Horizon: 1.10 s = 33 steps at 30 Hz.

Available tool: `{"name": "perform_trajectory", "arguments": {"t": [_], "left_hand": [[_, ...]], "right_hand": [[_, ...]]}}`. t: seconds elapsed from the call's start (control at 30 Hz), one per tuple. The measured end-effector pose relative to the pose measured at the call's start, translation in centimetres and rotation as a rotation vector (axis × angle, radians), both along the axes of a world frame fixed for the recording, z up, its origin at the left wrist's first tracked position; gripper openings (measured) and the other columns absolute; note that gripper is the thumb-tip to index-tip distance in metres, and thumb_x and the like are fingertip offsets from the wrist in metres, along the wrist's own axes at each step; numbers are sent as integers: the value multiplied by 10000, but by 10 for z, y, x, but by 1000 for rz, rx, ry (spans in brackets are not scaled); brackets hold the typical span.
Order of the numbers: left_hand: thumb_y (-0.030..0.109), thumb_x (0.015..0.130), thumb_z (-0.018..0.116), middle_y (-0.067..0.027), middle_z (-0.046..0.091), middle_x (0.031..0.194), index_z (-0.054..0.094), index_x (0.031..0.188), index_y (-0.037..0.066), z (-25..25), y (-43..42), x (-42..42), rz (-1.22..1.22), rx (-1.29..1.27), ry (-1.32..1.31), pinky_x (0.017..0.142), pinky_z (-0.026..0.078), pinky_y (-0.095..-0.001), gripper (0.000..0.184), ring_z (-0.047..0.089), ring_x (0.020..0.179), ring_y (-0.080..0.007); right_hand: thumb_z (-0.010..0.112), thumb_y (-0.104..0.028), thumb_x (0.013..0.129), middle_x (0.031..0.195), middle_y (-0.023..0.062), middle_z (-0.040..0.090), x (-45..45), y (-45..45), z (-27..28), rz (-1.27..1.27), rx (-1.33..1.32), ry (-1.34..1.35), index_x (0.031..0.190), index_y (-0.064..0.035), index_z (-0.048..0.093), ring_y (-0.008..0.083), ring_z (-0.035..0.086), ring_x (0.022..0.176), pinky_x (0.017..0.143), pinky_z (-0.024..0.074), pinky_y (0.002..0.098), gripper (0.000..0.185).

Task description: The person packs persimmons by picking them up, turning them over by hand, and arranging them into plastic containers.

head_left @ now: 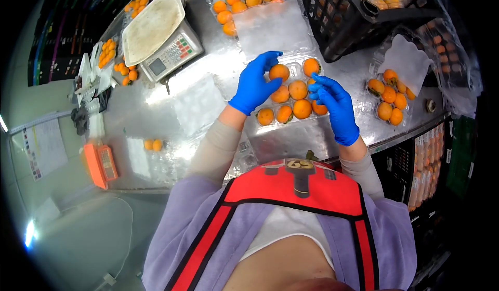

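Observation:
A clear plastic punnet (296, 68) with several round orange fruits (298, 89) in its cups lies in front of me; its lid is folded back under a pale sheet (273, 27). My left hand (257, 83), in a blue glove, curves beside an orange fruit (279, 72) at the punnet's upper left. Its thumb and fingers are apart on either side of that fruit. Over the right side of the punnet, my gloved right hand (335, 106) has its fingers bent and drawn together, partly covering the fruits there. Whatever its fingertips hold, if anything, is hidden.
A weighing scale (174, 52) stands at the upper left. Filled punnets lie at the back (253, 0) and right (387, 98). A black crate (338, 18) with packed fruit stands at upper right. An orange device (100, 167) sits at the metal table's (135, 106) left edge.

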<state>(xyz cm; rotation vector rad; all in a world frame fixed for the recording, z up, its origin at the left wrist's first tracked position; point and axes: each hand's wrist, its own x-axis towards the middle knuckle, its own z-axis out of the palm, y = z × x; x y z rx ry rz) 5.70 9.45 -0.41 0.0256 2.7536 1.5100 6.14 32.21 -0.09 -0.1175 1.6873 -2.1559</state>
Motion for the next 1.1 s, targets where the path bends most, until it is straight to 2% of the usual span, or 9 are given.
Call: {"name": "perform_trajectory", "arguments": {"t": [0.1, 0.2, 0.37, 0.47, 0.53, 0.63, 0.7, 0.93, 1.1], "left_hand": [[45, 720, 705, -69, 549, 1214, 484, 1237, 73, 20, 3, 6, -34, 493, 86, 916, 425, -319, 563, 541, 1061, -166], [49, 720, 724, -99, 494, 1287, 443, 1259, 56, 41, 11, 14, -71, 721, 101, 945, 411, -322, 608, 528, 1092, -182], [53, 723, 735, -115, 455, 1318, 423, 1273, 65, 49, 18, 21, -158, 783, 108, 982, 404, -359, 634, 505, 1145, -224], [126, 729, 747, -125, 453, 1323, 407, 1296, 66, 55, 21, 23, -114, 790, 99, 993, 387, -361, 664, 502, 1145, -225], [158, 735, 745, -130, 444, 1330, 399, 1307, 68, 55, 22, 23, -78, 768, 91, 999, 384, -370, 674, 500, 1150, -234], [236, 766, 718, -136, 440, 1325, 389, 1320, 66, 49, 28, 24, -29, 938, -23, 990, 400, -392, 667, 501, 1157, -254], [317, 796, 678, -150, 433, 1334, 377, 1334, 37, 48, 31, 28, -84, 1388, -429, 955, 438, -404, 677, 494, 1171, -278], [299, 798, 681, -136, 443, 1319, 419, 1290, 20, 41, 35, 27, -112, 1308, -398, 975, 429, -399, 623, 476, 1193, -282], [171, 728, 751, -109, 434, 1328, 419, 1272, 36, 51, 39, 26, -43, 1026, -45, 1020, 375, -384, 651, 446, 1223, -259]], "right_hand": [[513, -223, 925, 1041, 48, 614, -2, -1, 0, 67, -38, -99, 1230, -27, 531, 99, 571, 883, 791, 447, 233, 363], [516, -322, 918, 1079, 63, 590, -1, -12, 9, 153, -234, -255, 1239, -30, 513, 115, 567, 923, 817, 453, 253, 433], [520, -392, 905, 1149, 81, 570, -5, -25, 26, 294, -413, -204, 1284, -35, 460, 147, 564, 1011, 844, 456, 259, 524], [564, -347, 889, 1223, 89, 531, -4, -29, 25, 213, -396, -52, 1310, -31, 427, 180, 526, 1112, 913, 436, 288, 544], [640, -225, 847, 1301, 110, 471, -2, -34, 19, -31, -262, 234, 1351, -20, 364, 211, 485, 1172, 982, 394, 333, 611], [682, -92, 796, 1371, 132, 401, 1, -39, 23, -113, -292, 368, 1373, -14, 323, 232, 423, 1241, 1030, 345, 362, 684], [689, -68, 781, 1393, 142, 374, 1, -35, 20, -80, -218, 436, 1380, -11, 305, 236, 413, 1252, 1032, 343, 364, 715], [697, -101, 767, 1450, 147, 283, -4, -30, 13, -10, -58, 600, 1417, -43, 258, 250, 369, 1290, 1038, 329, 372, 786], [661, -162, 811, 1439, 138, 299, -5, -29, 14, -31, -187, 441, 1439, -67, 217, 244, 380, 1275, 1025, 331, 361, 775]]}}
